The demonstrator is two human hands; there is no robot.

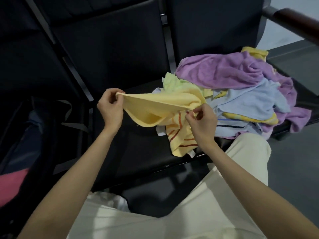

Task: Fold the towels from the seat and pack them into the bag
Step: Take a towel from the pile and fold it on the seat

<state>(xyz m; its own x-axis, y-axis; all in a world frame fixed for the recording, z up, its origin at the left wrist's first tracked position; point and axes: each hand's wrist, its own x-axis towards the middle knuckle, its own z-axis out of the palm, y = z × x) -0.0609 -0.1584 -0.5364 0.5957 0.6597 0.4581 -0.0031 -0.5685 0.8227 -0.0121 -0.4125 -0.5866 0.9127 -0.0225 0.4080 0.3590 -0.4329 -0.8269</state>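
A pale yellow towel [155, 107] is stretched between my two hands above the black seat [138, 149]. My left hand [110, 109] pinches its left corner. My right hand [202, 121] pinches the edge at its right end. To the right lies a loose heap of towels: purple [224, 69], light blue [245, 99], light green [172, 83] and a yellow one with orange stripes [179, 135]. The dark bag [34, 135] stands open on the seat to the left, with something pink [10, 183] at its near end.
Black seat backs [112, 40] rise behind the bench. A dark wooden armrest [296, 23] crosses the top right. My leg in cream trousers [241, 169] is against the seat's front edge. Grey floor [296, 169] lies to the right.
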